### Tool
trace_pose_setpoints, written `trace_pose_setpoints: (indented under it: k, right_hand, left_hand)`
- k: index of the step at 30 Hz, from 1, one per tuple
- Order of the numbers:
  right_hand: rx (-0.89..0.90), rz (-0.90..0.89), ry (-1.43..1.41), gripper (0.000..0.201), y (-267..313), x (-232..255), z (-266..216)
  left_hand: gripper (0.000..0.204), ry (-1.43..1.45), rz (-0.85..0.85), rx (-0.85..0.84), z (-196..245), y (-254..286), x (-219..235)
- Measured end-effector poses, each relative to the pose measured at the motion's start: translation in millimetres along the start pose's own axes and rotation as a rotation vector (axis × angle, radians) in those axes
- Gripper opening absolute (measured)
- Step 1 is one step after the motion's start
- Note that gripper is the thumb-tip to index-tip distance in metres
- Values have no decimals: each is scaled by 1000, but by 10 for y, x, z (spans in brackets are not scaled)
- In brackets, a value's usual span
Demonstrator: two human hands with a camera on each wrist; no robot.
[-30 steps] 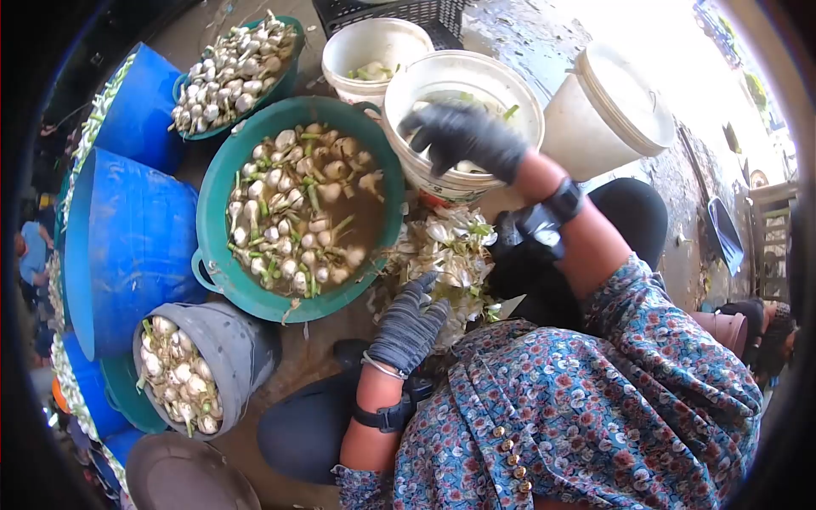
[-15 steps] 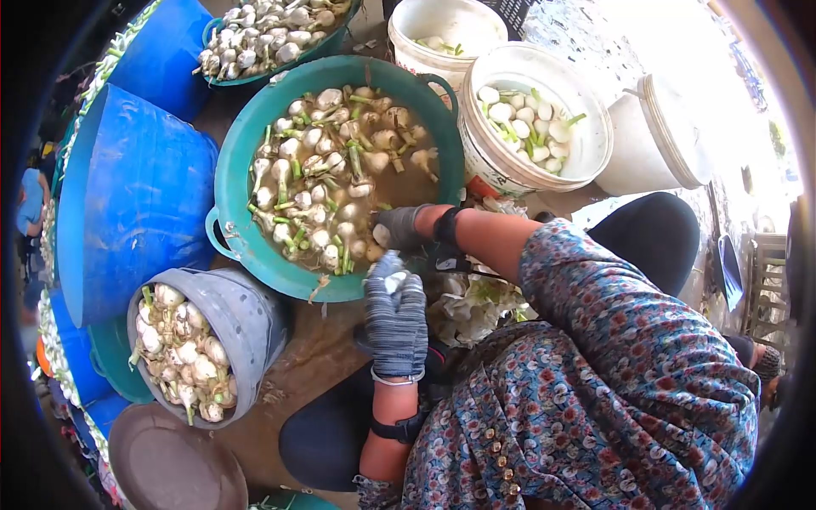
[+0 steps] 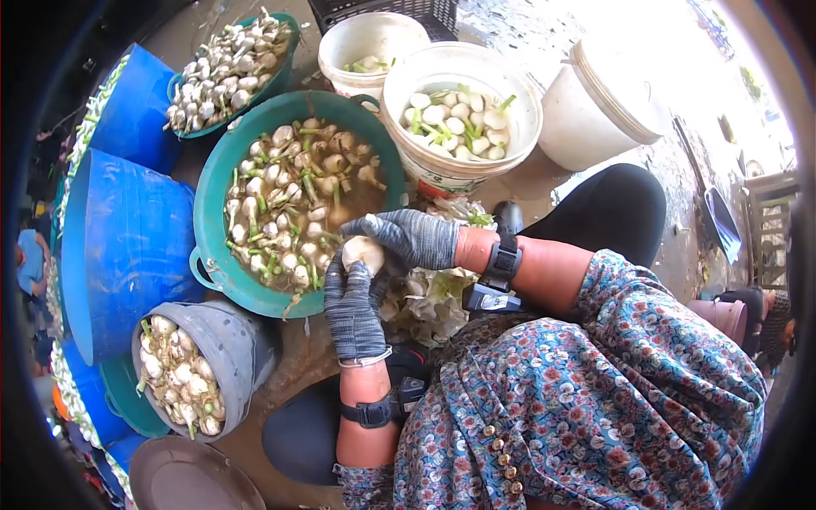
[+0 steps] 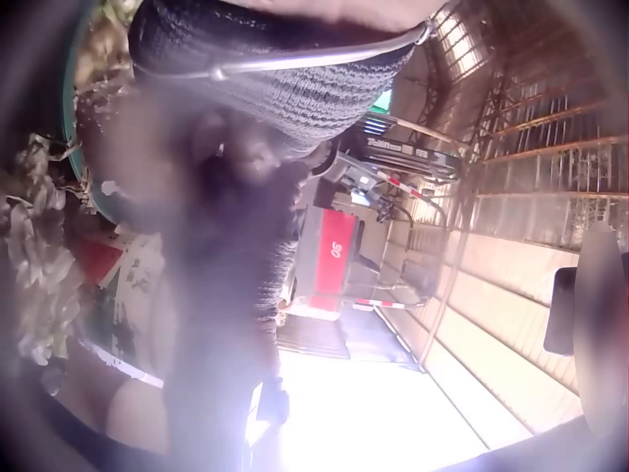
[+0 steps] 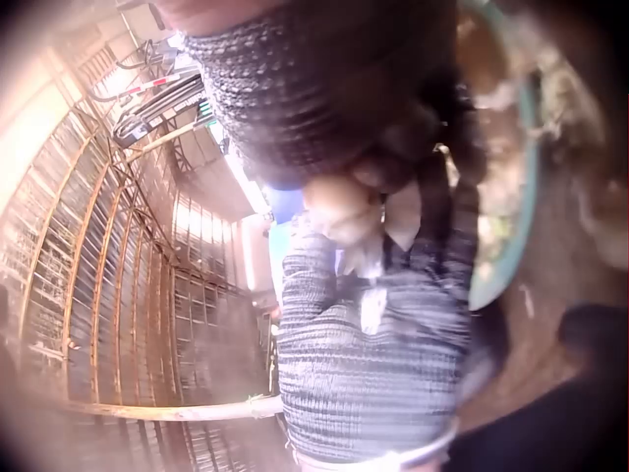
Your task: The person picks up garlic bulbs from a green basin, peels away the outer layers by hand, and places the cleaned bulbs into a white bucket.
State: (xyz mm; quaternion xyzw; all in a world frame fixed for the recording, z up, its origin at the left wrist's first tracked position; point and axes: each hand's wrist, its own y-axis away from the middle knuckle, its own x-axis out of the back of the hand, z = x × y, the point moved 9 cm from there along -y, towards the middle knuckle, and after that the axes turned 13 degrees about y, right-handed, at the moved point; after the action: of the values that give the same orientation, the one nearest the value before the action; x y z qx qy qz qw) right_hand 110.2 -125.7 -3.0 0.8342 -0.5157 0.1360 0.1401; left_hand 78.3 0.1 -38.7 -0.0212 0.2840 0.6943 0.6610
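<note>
Both gloved hands meet at the near edge of the green tub [image 3: 293, 310], around one pale garlic bulb [image 3: 363, 252]. My left hand [image 3: 355, 319] holds the bulb from below, with thumb and fingers curled at it. From the right, my right hand [image 3: 416, 238] grips the same bulb, its fingers reaching over the far side. In the right wrist view the bulb [image 5: 339, 202] shows between the two gloves, with loose skin hanging from it. The left wrist view is mostly filled by dark, blurred glove. Garlic bulbs with green stems float in the tub's brown water.
A heap of papery garlic skins [image 3: 429, 306] lies below the right hand. Beyond it stands a white bucket [image 3: 525, 140] of peeled garlic, with another bucket [image 3: 336, 42] behind. A tilted grey bucket [image 3: 255, 340] of unpeeled bulbs and blue tubs [image 3: 127, 246] stand at left.
The right hand has gone from over the white bucket to the green tub's near edge, then back to the left hand. A garlic bulb is now held between both hands.
</note>
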Motion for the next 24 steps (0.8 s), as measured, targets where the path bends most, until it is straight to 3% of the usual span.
trace_pose_setpoints:
  k: [1, 4, 7, 9, 10, 15, 18, 21, 24]
  right_hand:
    - [5, 14, -1, 37, 71, 46, -5]
    - [18, 406, 199, 28, 350, 519, -119]
    - [-21, 409, 447, 17, 574, 624, -345]
    - [90, 523, 581, 12, 629, 587, -409]
    - [79, 530, 619, 12, 648, 569, -421]
    - [0, 469, 714, 12, 676, 531, -449]
    - [55, 505, 604, 11, 666, 500, -436]
    - [73, 512, 686, 10, 663, 463, -482]
    - [34, 461, 724, 10, 616, 411, -465]
  left_hand:
    - [44, 8, 11, 14, 13, 43, -52]
    - [40, 13, 9, -56, -30, 17, -82]
    - [39, -22, 38, -81, 4, 78, -173]
    - [40, -83, -11, -141, 68, 148, -317]
    - [40, -141, -17, -207, 86, 141, -323]
    - [38, -242, -42, -189, 78, 177, -334]
    - [37, -198, -40, -201, 143, 209, -300]
    - [37, -158, -22, -160, 114, 209, -258]
    - [37, -242, -48, -222, 115, 191, -220]
